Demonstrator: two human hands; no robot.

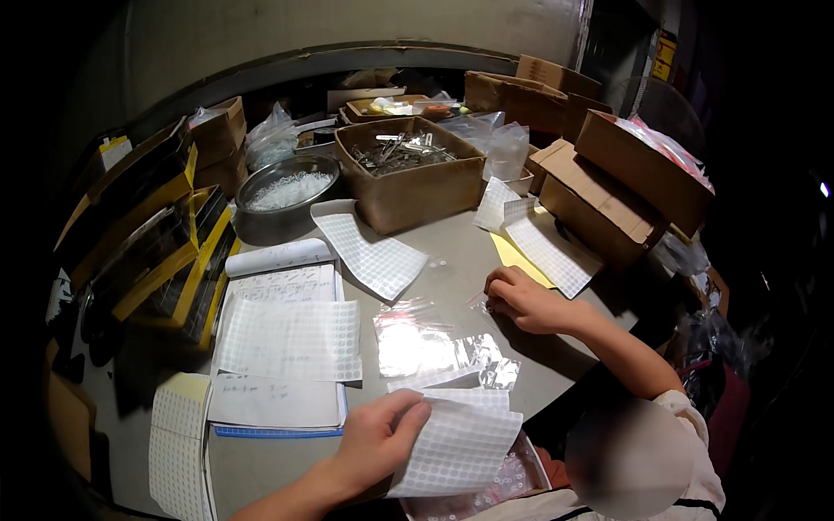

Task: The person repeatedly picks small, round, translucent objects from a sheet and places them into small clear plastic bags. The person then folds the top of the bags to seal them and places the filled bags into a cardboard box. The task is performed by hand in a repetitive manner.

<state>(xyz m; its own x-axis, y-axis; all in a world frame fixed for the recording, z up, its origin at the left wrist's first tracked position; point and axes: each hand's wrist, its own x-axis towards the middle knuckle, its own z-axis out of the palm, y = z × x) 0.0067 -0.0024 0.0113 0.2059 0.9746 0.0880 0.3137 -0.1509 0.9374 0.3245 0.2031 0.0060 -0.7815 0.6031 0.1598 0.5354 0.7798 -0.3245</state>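
- Left hand (382, 438) pinches the dotted sheet (460, 434), well in front of the brown box (417, 198); a light edge grip should avoid creases
- Right hand (525, 301), fingers curled together, sits front-right of the box; whether it holds anything, I cannot tell
- Clear bags (417, 347) before the box may hinder; metal bowl (254, 227) stands left of it

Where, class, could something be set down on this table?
Bare patches: below the paper pad, between the left dotted sheet and left forearm; and, apart from loose bits, between the middle dotted sheet and right hand. Crowded: the back, with brown box and round tub.
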